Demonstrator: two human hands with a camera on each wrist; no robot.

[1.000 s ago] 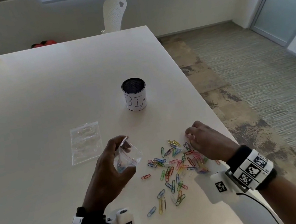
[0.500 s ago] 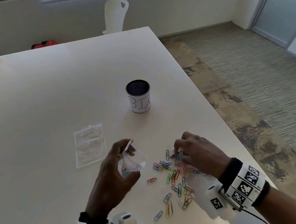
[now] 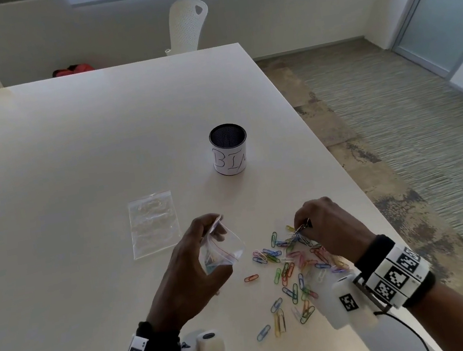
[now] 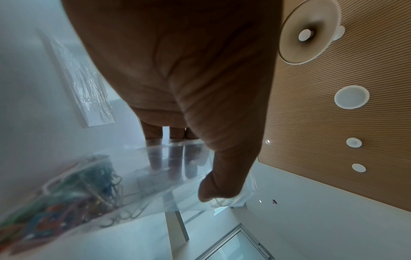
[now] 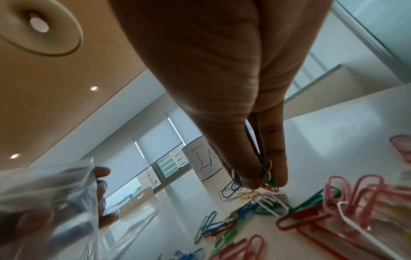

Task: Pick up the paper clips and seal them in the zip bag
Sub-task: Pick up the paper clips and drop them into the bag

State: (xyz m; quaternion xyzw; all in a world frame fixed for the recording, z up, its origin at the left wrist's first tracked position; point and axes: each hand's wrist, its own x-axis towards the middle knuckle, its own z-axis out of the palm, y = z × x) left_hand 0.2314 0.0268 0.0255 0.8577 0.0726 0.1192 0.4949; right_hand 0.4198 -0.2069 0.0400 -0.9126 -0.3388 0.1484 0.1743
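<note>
Your left hand (image 3: 191, 274) holds the zip bag (image 3: 220, 250) up off the surface (image 3: 73, 169), thumb and fingers (image 4: 173, 158) pinching its mouth apart; a cluster of coloured clips (image 4: 66, 202) already lies in the bag's lower corner. Your right hand (image 3: 331, 226) is closed in a pinch on a few clips (image 5: 268, 173) — green and pink among them — just above the loose pile (image 3: 295, 268). The pile is spread on the surface between your two hands and back toward your right wrist, with several strays nearer the front edge. A second, flat bag (image 3: 153, 224) lies on the surface just left of and beyond the held one. A mesh cup (image 3: 229, 150) with a hand-lettered white label stands upright farther back, well apart from the pile.
</note>
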